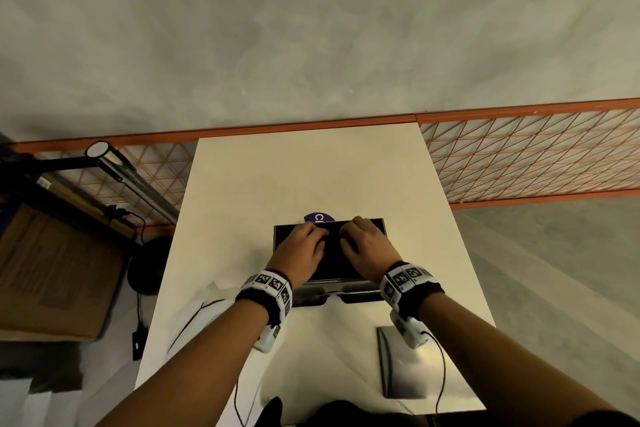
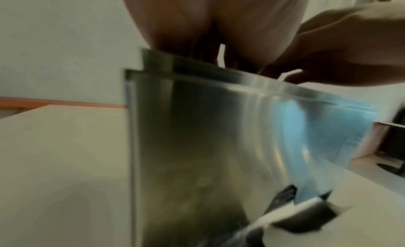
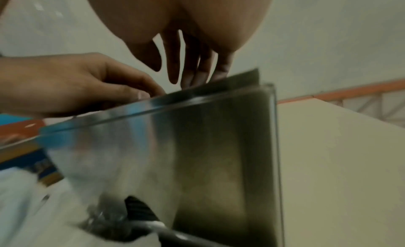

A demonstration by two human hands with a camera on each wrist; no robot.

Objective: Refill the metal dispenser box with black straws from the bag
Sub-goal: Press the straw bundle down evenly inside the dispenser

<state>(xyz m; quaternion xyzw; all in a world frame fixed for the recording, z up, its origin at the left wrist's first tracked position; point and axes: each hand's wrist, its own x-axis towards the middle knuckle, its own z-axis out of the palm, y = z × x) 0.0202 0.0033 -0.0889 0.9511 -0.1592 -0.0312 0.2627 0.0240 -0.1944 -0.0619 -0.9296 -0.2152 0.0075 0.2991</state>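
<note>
The metal dispenser box [image 1: 346, 288] stands in the middle of the white table [image 1: 311, 166], its top open and filled with black straws [image 1: 331, 253]. Both hands reach down into the open top. My left hand [image 1: 317, 240] lies on the straws on the left side, its fingertips hidden inside the box [image 2: 219, 129]. On the right side my right hand [image 1: 346, 240] touches the straws with straight, spread fingers [image 3: 192, 67]. Neither hand visibly grips anything. Black straw ends [image 3: 140, 207] show in the slot at the bottom of the box's front wall [image 3: 175, 146].
A flat metal lid [image 1: 408, 364] lies near the table's front right. A crumpled clear bag [image 1: 207, 291] and a loose straw lie at the front left. A purple label [image 1: 319, 217] peeks out behind the box. An orange mesh fence [image 1: 536, 156], a lamp [image 1: 114, 163] and a cardboard box [image 1: 52, 270] surround the table.
</note>
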